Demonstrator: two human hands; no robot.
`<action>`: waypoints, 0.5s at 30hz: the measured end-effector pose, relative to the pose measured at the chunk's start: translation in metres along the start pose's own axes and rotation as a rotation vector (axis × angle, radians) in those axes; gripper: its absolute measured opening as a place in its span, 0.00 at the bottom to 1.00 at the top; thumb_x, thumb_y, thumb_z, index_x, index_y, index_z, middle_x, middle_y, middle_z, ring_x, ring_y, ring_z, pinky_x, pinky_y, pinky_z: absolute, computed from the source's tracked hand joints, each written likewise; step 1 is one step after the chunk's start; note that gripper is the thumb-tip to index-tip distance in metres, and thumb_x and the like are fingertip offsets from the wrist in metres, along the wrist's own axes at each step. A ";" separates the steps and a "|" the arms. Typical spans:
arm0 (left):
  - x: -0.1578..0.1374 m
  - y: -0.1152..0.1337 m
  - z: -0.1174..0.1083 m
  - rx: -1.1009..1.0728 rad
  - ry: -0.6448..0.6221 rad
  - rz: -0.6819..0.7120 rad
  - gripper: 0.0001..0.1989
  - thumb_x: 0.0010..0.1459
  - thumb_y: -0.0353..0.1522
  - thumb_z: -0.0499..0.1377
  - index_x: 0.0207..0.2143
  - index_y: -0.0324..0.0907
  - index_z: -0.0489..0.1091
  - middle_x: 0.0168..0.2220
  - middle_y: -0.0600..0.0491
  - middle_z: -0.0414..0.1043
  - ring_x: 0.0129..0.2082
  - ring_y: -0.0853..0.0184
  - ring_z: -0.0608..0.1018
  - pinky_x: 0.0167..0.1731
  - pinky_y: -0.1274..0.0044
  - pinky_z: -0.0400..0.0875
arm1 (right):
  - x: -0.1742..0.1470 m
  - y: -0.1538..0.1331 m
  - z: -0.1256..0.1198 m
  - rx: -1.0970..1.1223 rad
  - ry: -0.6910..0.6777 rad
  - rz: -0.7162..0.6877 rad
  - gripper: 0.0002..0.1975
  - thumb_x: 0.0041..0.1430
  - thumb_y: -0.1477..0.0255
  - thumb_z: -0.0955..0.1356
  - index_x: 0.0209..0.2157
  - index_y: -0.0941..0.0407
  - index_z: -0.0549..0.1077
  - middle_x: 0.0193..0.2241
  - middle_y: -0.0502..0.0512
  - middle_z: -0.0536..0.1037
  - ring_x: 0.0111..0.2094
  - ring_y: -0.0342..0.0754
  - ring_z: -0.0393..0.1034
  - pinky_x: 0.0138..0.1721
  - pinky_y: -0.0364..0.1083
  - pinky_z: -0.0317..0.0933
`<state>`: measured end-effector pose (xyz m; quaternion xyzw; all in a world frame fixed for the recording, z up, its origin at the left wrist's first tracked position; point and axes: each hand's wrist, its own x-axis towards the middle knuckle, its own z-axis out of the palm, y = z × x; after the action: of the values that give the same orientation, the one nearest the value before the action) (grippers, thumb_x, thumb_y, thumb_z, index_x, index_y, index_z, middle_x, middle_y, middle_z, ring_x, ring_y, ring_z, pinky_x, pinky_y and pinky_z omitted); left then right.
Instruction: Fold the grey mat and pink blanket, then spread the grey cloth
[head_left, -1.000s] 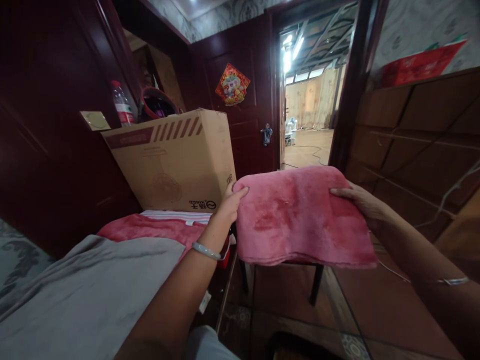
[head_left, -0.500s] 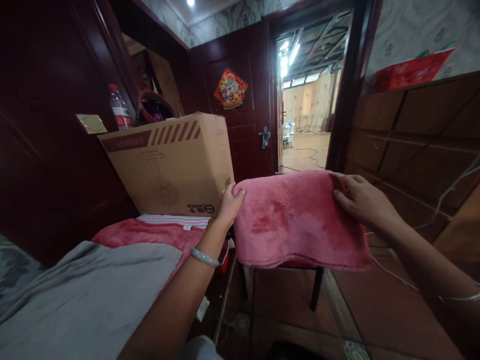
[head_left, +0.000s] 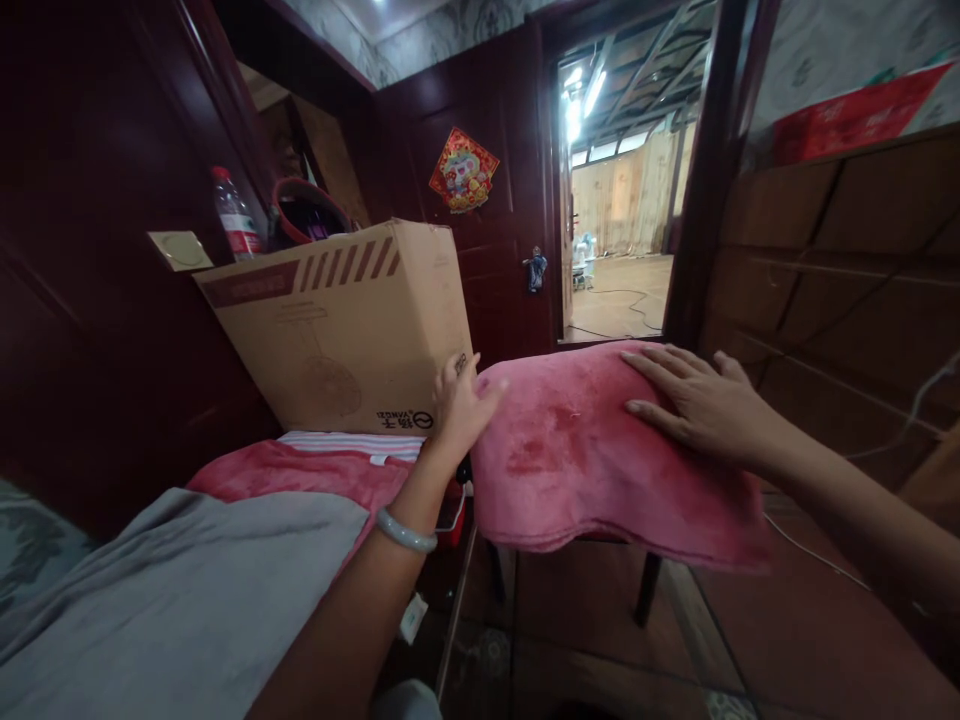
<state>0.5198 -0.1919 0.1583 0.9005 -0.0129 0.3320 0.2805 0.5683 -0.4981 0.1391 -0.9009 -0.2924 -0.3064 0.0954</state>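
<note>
A folded pink plush blanket [head_left: 570,450] lies over a dark-legged seat [head_left: 646,590], its front edge hanging past the seat. My right hand [head_left: 694,405] rests on the blanket's right side, palm down with fingers spread. At the blanket's left edge is my left hand [head_left: 465,405], fingers apart and slightly blurred, with the thumb over the blanket's corner. A grey bangle [head_left: 406,530] circles my left wrist. The seat's top is hidden beneath the blanket.
A large cardboard box [head_left: 337,340] stands at left, behind a grey blanket [head_left: 187,570] and a red blanket [head_left: 300,475]. A water bottle [head_left: 238,220] stands behind the box. Stacked brown boxes [head_left: 847,240] line the right side. A white cable [head_left: 817,560] lies on the floor.
My right hand has gone from gripping the blanket's right edge to lying spread on top. The fingers of my left hand have loosened from its left edge. The blanket's right corner hangs lower.
</note>
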 end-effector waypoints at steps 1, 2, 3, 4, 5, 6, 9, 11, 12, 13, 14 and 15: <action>-0.001 0.009 -0.001 0.094 -0.026 0.089 0.36 0.58 0.49 0.62 0.64 0.44 0.63 0.67 0.39 0.58 0.67 0.46 0.60 0.65 0.53 0.54 | 0.001 -0.004 -0.003 -0.017 0.012 -0.020 0.38 0.67 0.46 0.55 0.69 0.53 0.58 0.67 0.66 0.63 0.67 0.69 0.54 0.63 0.73 0.45; -0.002 0.018 0.000 0.168 -0.080 0.191 0.41 0.56 0.52 0.61 0.67 0.47 0.59 0.69 0.41 0.55 0.69 0.45 0.56 0.66 0.51 0.50 | 0.002 -0.009 -0.006 -0.023 0.022 -0.056 0.39 0.66 0.45 0.55 0.70 0.53 0.56 0.67 0.66 0.62 0.67 0.69 0.53 0.64 0.73 0.44; -0.004 0.027 0.003 0.220 -0.157 0.285 0.44 0.55 0.56 0.61 0.69 0.48 0.55 0.70 0.42 0.53 0.70 0.45 0.53 0.66 0.49 0.48 | 0.004 -0.013 -0.008 -0.018 0.023 -0.100 0.40 0.65 0.45 0.56 0.71 0.53 0.55 0.68 0.65 0.61 0.67 0.69 0.52 0.64 0.72 0.43; -0.006 0.034 0.007 0.254 -0.240 0.356 0.47 0.53 0.58 0.60 0.70 0.49 0.53 0.71 0.43 0.52 0.71 0.45 0.52 0.67 0.49 0.46 | 0.007 -0.017 -0.008 -0.009 0.014 -0.140 0.42 0.64 0.43 0.57 0.71 0.53 0.54 0.68 0.64 0.61 0.67 0.69 0.52 0.64 0.71 0.44; -0.008 0.038 0.011 0.275 -0.311 0.393 0.50 0.52 0.59 0.61 0.70 0.49 0.51 0.71 0.43 0.51 0.71 0.45 0.52 0.67 0.49 0.46 | 0.010 -0.019 -0.007 0.003 -0.006 -0.171 0.43 0.63 0.42 0.58 0.71 0.52 0.54 0.68 0.63 0.61 0.67 0.69 0.53 0.64 0.71 0.46; -0.010 0.041 0.016 0.288 -0.357 0.403 0.52 0.50 0.60 0.62 0.71 0.48 0.50 0.71 0.43 0.51 0.71 0.45 0.52 0.67 0.50 0.46 | 0.012 -0.020 -0.005 0.014 -0.033 -0.192 0.44 0.61 0.41 0.59 0.71 0.52 0.54 0.68 0.64 0.61 0.67 0.69 0.54 0.63 0.70 0.48; -0.014 0.039 0.028 0.293 -0.375 0.394 0.56 0.47 0.60 0.64 0.70 0.45 0.50 0.70 0.41 0.53 0.69 0.46 0.57 0.67 0.51 0.49 | 0.017 -0.017 0.002 0.047 -0.093 -0.215 0.45 0.60 0.40 0.60 0.70 0.54 0.56 0.66 0.65 0.65 0.64 0.67 0.59 0.61 0.67 0.54; -0.016 0.036 0.032 0.297 -0.351 0.405 0.55 0.46 0.60 0.65 0.70 0.45 0.51 0.69 0.41 0.55 0.67 0.45 0.59 0.66 0.50 0.50 | 0.018 -0.012 0.006 0.067 -0.102 -0.216 0.45 0.61 0.41 0.60 0.70 0.56 0.57 0.63 0.66 0.68 0.62 0.65 0.63 0.61 0.65 0.55; -0.017 0.034 0.033 0.301 -0.341 0.409 0.55 0.47 0.60 0.65 0.70 0.45 0.52 0.69 0.40 0.56 0.67 0.45 0.60 0.66 0.50 0.50 | 0.017 -0.010 0.008 0.076 -0.101 -0.217 0.45 0.61 0.41 0.59 0.70 0.57 0.58 0.62 0.66 0.69 0.61 0.65 0.64 0.61 0.65 0.55; -0.018 0.034 0.033 0.308 -0.333 0.407 0.55 0.47 0.60 0.64 0.70 0.45 0.52 0.69 0.40 0.56 0.67 0.45 0.60 0.66 0.49 0.51 | 0.016 -0.007 0.009 0.085 -0.092 -0.220 0.46 0.61 0.40 0.59 0.69 0.57 0.59 0.61 0.66 0.71 0.60 0.64 0.65 0.61 0.64 0.55; -0.019 0.034 0.032 0.316 -0.328 0.403 0.54 0.48 0.60 0.64 0.70 0.44 0.52 0.69 0.40 0.56 0.67 0.44 0.60 0.66 0.49 0.51 | 0.015 -0.005 0.011 0.096 -0.082 -0.224 0.46 0.60 0.39 0.59 0.69 0.57 0.60 0.60 0.65 0.72 0.60 0.64 0.66 0.61 0.63 0.56; -0.021 0.035 0.032 0.322 -0.329 0.404 0.54 0.49 0.60 0.63 0.70 0.44 0.52 0.69 0.40 0.56 0.67 0.44 0.60 0.66 0.49 0.52 | 0.013 -0.002 0.013 0.109 -0.076 -0.228 0.47 0.59 0.38 0.59 0.69 0.56 0.60 0.60 0.65 0.72 0.59 0.64 0.66 0.61 0.62 0.56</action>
<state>0.5148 -0.2414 0.1435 0.9543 -0.1842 0.2283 0.0564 0.5825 -0.4858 0.1365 -0.8662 -0.4124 -0.2647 0.0978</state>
